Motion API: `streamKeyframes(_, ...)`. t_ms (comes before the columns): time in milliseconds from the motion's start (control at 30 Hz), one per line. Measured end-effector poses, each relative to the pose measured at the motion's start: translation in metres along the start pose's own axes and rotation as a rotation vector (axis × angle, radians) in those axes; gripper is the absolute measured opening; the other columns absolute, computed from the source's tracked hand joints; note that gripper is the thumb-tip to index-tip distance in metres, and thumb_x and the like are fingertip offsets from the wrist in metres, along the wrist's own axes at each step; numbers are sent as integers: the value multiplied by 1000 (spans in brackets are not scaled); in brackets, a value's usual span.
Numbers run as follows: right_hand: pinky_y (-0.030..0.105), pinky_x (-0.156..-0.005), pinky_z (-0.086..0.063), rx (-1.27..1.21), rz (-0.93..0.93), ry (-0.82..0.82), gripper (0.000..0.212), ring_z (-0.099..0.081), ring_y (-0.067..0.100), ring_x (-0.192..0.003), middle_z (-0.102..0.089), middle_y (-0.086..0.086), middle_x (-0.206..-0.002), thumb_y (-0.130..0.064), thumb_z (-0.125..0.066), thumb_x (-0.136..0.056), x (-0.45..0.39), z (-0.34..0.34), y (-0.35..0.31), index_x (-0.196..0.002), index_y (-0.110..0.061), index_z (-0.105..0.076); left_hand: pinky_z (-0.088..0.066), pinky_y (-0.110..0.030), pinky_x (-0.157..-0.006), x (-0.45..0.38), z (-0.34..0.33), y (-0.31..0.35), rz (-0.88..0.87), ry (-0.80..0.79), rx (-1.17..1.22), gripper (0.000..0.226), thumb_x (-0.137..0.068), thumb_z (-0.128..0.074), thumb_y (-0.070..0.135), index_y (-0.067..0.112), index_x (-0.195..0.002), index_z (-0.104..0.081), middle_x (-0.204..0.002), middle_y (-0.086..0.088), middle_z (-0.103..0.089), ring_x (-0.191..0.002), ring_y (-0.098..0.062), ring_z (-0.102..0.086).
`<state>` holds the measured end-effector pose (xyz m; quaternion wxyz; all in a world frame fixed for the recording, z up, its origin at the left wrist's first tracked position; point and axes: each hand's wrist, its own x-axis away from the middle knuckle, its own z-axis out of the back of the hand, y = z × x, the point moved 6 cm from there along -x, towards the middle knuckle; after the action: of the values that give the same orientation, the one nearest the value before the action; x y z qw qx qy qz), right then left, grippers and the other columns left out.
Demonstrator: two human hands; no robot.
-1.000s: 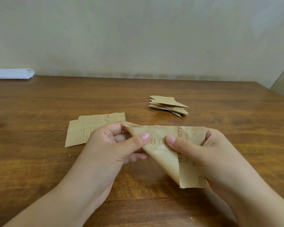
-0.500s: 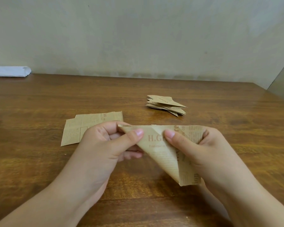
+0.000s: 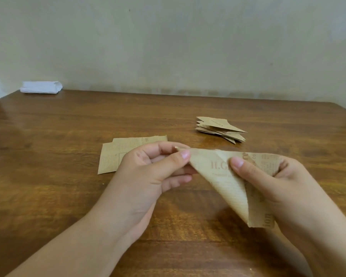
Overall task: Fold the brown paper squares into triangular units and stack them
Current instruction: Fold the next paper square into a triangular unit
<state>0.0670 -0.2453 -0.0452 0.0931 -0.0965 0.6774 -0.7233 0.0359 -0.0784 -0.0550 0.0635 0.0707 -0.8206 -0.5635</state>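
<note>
Brown paper (image 3: 226,182) pinched between left hand (image 3: 148,176), right hand (image 3: 272,180), above table (image 3: 48,156).

A single head-worn view looks forward and down from above the near edge of the desk (image 3: 48,196); its wide angle bows the far desk edge; it faces a plain wall (image 3: 188,47) that fills the upper third; both forearms enter from the bottom corners, and the left hand (image 3: 148,172) and right hand (image 3: 278,176) sit close, low and central; the far left corner of the desk lies well back; no second view exists to overlap.
</note>
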Motion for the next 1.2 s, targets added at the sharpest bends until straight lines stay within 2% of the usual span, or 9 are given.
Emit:
streamKeyframes(167, 18, -36, -39, -13, 6, 20, 19, -59, 9, -44, -67, 3, -56, -35, -67, -61, 0, -2, -1, -64, -18, -77, -58, -20, -58, 1, 2, 1, 23, 14, -1, 15, -65, -68, 14, 7, -78, -72, -82, -14, -75, -67, -16, -71)
streamKeyframes(533, 20, -39, -45, -49, -8, 41, 20, -63, 14, -49, -71, 8, -64, -33, -69, -59, 0, -2, 1, -69, -18, -77, -57, -20, -57, 1, 4, 1, 16, 28, 13, 11, -63, -70, 13, 8, -73, -70, -80, -14, -74, -65, -16, -70)
streamKeyframes(867, 18, -36, -42, -79, 6, 69, 14, -62, 11, -46, -71, 5, -62, -30, -70, -57, 0, -1, 0, -64, -20, -77, -58, -21, -58, 1, 4, -1, 50, 23, 61, 11, -66, -68, 16, 9, -74, -71, -82, -14, -74, -68, -17, -71)
streamKeyframes(1200, 18, -38, -42, -60, 6, 50, 17, -62, 10, -47, -71, 5, -62, -34, -69, -59, -2, -1, 1, -66, -20, -77, -56, -20, -59, 1, 5, 2, -41, 28, -23, 16, -70, -64, 20, 10, -78, -73, -83, -12, -75, -71, -17, -72)
